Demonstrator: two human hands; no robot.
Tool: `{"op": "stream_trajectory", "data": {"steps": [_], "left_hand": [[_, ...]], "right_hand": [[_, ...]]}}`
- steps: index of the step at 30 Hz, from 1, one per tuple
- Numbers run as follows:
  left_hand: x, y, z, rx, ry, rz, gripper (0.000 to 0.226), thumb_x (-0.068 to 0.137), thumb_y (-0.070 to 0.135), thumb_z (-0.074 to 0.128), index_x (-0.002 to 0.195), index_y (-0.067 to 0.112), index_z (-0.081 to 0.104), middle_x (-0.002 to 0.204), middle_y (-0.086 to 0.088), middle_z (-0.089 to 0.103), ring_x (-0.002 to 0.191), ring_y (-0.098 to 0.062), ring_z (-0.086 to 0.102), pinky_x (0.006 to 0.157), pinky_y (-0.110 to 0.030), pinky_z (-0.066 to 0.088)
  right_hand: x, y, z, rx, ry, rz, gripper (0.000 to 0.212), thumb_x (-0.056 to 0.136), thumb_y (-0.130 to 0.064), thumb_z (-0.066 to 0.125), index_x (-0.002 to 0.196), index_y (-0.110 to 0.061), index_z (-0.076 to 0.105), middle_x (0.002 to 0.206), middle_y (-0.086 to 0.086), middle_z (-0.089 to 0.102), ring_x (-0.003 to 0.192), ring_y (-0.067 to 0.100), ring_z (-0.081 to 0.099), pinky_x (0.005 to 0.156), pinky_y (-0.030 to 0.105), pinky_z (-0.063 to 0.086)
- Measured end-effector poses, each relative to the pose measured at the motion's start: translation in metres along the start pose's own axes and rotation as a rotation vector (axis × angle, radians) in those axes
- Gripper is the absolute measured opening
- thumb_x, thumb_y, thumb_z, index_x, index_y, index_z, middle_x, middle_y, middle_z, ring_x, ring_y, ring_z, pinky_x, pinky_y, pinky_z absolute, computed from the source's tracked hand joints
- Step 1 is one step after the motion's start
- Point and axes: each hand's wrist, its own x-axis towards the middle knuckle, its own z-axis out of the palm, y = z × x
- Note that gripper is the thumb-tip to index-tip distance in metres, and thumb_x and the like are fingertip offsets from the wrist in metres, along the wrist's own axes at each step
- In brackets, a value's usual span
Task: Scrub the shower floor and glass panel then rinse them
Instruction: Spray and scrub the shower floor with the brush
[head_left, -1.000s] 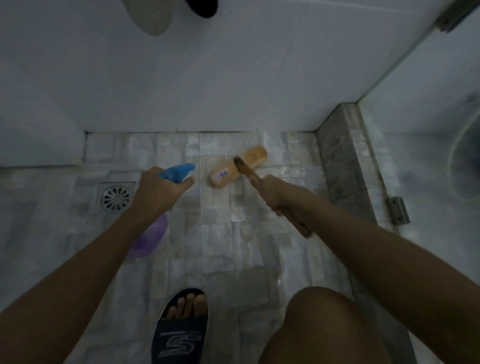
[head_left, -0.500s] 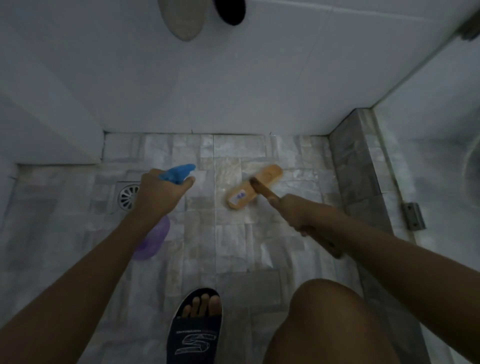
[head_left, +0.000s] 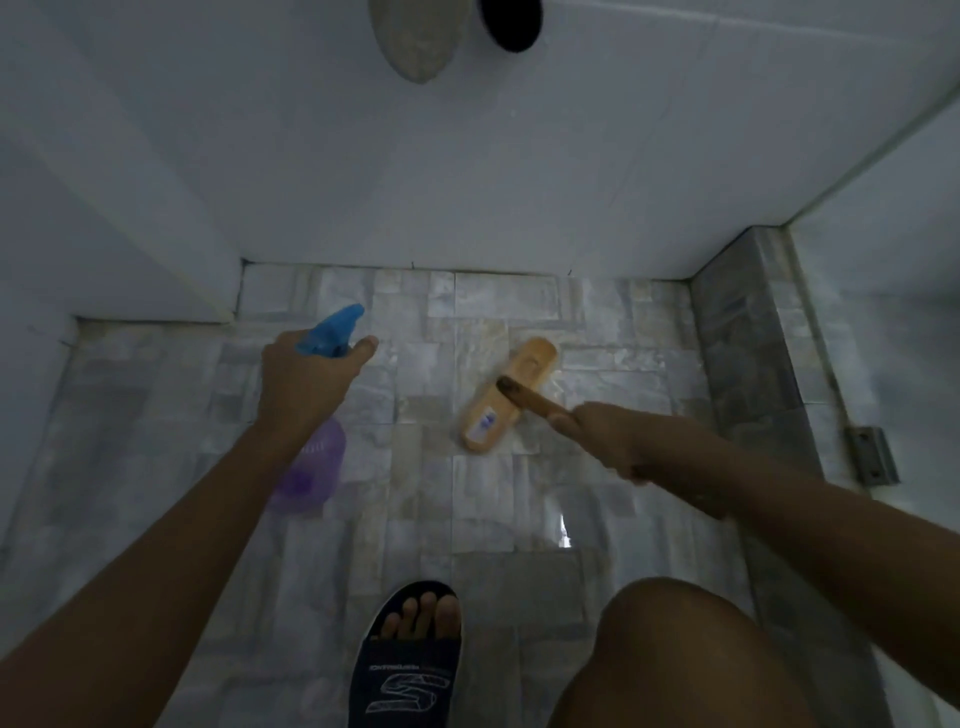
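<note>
My left hand (head_left: 306, 382) grips a spray bottle (head_left: 311, 467) with a blue trigger head and a purple body, held above the marble-tiled shower floor (head_left: 498, 509). The nozzle points toward the back wall. My right hand (head_left: 602, 431) grips the brown wooden handle of a scrub brush (head_left: 506, 397). Its tan brush head lies flat on the floor tiles in the middle. The glass panel (head_left: 893, 322) stands along the right side, above a grey stone curb (head_left: 753, 364).
White wall tiles (head_left: 467, 171) close off the back and left. A metal hinge (head_left: 872, 462) is fixed low on the glass. My foot in a dark slipper (head_left: 408, 660) stands at the bottom centre, my bare knee (head_left: 691, 660) beside it. A shower head (head_left: 415, 36) hangs overhead.
The view has tilted and shifted, and the floor drain is now hidden behind my left arm. The brush has slid slightly back toward me across the tiles. Both hands keep their holds.
</note>
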Motion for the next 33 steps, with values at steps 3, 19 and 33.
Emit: {"op": "stream_trajectory", "data": {"steps": [3,19,33], "left_hand": [[0.000,-0.012,-0.007,-0.019,0.019,-0.013,0.044,0.081,0.040,0.081,0.082,-0.003,0.070,0.077,-0.022,0.072,0.051,-0.018,0.058,0.051,-0.030,0.052],[-0.025,0.022,0.036,0.029,-0.086,0.038,0.036,0.082,0.037,0.081,0.080,0.005,0.066,0.061,-0.007,0.060,0.050,-0.023,0.060,0.056,-0.040,0.057],[-0.057,0.109,0.163,0.075,-0.443,0.226,0.046,0.075,0.040,0.084,0.078,-0.004,0.067,0.067,-0.017,0.069,0.050,-0.021,0.062,0.051,-0.038,0.056]], "right_hand": [[0.004,0.002,-0.003,-0.052,-0.027,0.008,0.069,0.096,-0.074,0.029,0.126,-0.014,0.047,0.104,0.010,0.061,0.083,0.031,0.071,0.066,0.046,0.064],[0.023,-0.034,-0.029,0.405,0.256,0.069,0.054,0.104,-0.060,0.028,0.119,-0.012,0.047,0.095,0.016,0.058,0.067,0.028,0.056,0.054,0.035,0.051],[-0.058,0.102,0.022,0.736,0.336,0.288,0.044,0.109,-0.043,0.031,0.074,-0.018,0.042,0.066,0.013,0.052,0.049,0.025,0.053,0.049,0.034,0.051]]}}
